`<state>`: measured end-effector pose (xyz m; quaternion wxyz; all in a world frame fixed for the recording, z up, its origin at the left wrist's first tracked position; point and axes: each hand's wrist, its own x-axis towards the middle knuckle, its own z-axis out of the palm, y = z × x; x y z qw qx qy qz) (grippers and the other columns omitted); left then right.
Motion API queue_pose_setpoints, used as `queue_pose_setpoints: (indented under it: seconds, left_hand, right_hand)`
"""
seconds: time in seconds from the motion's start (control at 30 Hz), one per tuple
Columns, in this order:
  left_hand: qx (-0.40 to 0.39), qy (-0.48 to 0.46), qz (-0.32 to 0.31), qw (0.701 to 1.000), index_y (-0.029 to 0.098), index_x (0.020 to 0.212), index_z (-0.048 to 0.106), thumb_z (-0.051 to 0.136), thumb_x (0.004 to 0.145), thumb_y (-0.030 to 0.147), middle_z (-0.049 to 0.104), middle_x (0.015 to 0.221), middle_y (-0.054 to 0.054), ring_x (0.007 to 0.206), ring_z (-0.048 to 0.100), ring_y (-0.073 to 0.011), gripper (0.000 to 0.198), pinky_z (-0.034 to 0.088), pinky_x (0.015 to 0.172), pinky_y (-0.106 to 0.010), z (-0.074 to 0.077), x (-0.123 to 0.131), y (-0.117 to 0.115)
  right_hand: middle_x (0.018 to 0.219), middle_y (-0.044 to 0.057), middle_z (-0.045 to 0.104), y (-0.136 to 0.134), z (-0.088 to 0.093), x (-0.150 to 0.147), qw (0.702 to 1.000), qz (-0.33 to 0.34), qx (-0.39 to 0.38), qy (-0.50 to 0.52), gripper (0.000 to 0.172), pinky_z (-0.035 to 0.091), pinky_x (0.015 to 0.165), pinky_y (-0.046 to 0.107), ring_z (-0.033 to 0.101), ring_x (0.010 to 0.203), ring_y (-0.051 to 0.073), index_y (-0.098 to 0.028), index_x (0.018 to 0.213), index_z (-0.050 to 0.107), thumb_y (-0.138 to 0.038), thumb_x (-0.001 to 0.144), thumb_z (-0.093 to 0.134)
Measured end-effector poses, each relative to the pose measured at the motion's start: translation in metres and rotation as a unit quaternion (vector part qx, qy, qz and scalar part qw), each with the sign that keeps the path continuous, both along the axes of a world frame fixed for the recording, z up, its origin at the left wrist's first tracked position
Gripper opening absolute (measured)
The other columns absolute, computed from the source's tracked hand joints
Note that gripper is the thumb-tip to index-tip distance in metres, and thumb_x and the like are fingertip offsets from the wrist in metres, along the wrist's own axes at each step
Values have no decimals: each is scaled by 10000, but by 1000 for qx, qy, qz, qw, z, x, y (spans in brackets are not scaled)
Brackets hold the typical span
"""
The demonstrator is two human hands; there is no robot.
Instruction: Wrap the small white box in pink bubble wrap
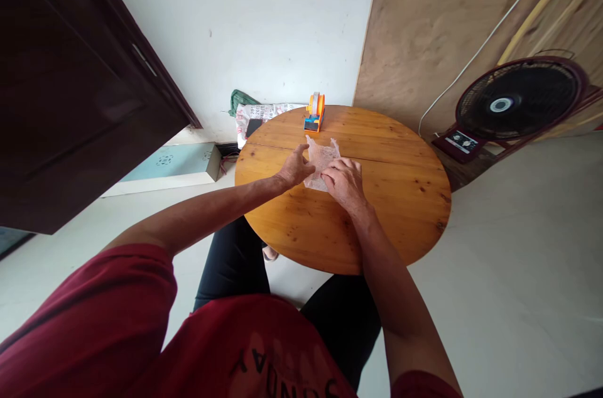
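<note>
A crumpled, translucent sheet of bubble wrap (pixel 323 156) lies on the round wooden table (pixel 400 197), with two ragged peaks standing up at its far edge. At its left side is my left hand (pixel 294 167), thumb and fingers apart in a C shape. Whether the fingertips touch the sheet is hard to see. My right hand (pixel 345 181) has its fingers curled over the near right part of the sheet and pinches it. The fingers hide that part of the wrap. Beyond the wrap stands an orange and blue tape dispenser (pixel 315 114) carrying a roll of tape.
A black fan (pixel 518 100) stands to the right of the table. Behind the table's left rim are a printed white bag (pixel 264 112) and a green bag (pixel 242 100). A pale blue box (pixel 164 162) sits on the floor, near a dark door (pixel 85 84).
</note>
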<state>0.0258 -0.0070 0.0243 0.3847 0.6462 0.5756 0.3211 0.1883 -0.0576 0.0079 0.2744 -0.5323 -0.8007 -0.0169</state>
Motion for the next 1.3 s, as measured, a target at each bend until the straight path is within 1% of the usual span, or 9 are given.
queue_pose_setpoints:
  seconds: [0.1,0.23,0.4,0.47,0.6,0.8,1.07,1.2,1.3]
  left_hand:
    - [6,-23,-7,1000,73,1407,431,616,691,30,460,585,100,523,413,-75,741,346,535,-199,-2,6,0]
    - [-17,-57,-8,998,55,1334,491,640,684,54,542,648,58,560,459,-80,667,366,546,-202,-1,9,-3]
    - [-11,-74,-38,996,86,1072,640,692,672,176,618,789,-1,718,556,-111,414,433,670,-225,2,-2,-13]
    - [6,-56,-48,997,101,959,679,690,668,225,608,770,11,724,541,-112,317,428,686,-230,4,-8,-19]
    - [16,-33,-54,998,110,856,713,655,680,265,574,672,28,644,488,-100,241,401,635,-231,6,-13,-26]
    - [42,-46,-37,997,124,711,668,637,682,237,569,613,26,579,450,-87,122,356,556,-218,-1,-14,-20]
    - [45,-59,-32,997,135,746,665,635,740,216,516,545,51,498,400,-67,87,316,497,-201,-13,-11,-20]
    - [89,-28,-44,995,132,762,694,657,758,204,591,640,19,568,459,-76,82,373,553,-199,-17,-3,-22]
    - [130,8,-72,989,132,784,722,661,772,203,661,757,-17,643,519,-89,94,428,628,-208,-18,-2,-23]
  right_hand:
    - [1051,69,729,0,0,0,1000,-6,1,-2,236,286,933,417,500,1099,259,-242,872,771,-270,954,552]
    - [1061,72,725,1,-1,0,1000,-9,-1,-11,224,292,921,414,501,1104,261,-238,911,768,-276,959,553]
    - [1056,70,723,1,-1,0,1000,-10,-3,-14,210,291,916,416,501,1103,262,-246,938,767,-272,958,560]
    - [1048,71,724,1,-1,0,1000,-9,-1,-14,217,293,916,417,506,1092,261,-245,930,768,-280,962,556]
    - [1036,63,729,1,-3,1,1000,-6,5,-13,225,293,920,416,517,1077,255,-246,899,768,-277,964,554]
    - [1018,49,726,1,-4,1,1000,-3,16,-5,222,285,933,410,515,1069,237,-251,866,761,-275,958,561]
    - [1035,55,725,2,-4,1,1000,-3,7,-14,243,291,928,408,511,1081,246,-249,868,756,-292,964,538]
    - [1063,61,725,2,-4,2,1000,2,1,-20,245,294,949,421,510,1102,252,-254,899,755,-251,960,518]
    - [1083,63,724,1,-2,2,1000,2,-11,-25,226,293,961,426,507,1114,256,-250,908,747,-215,940,526]
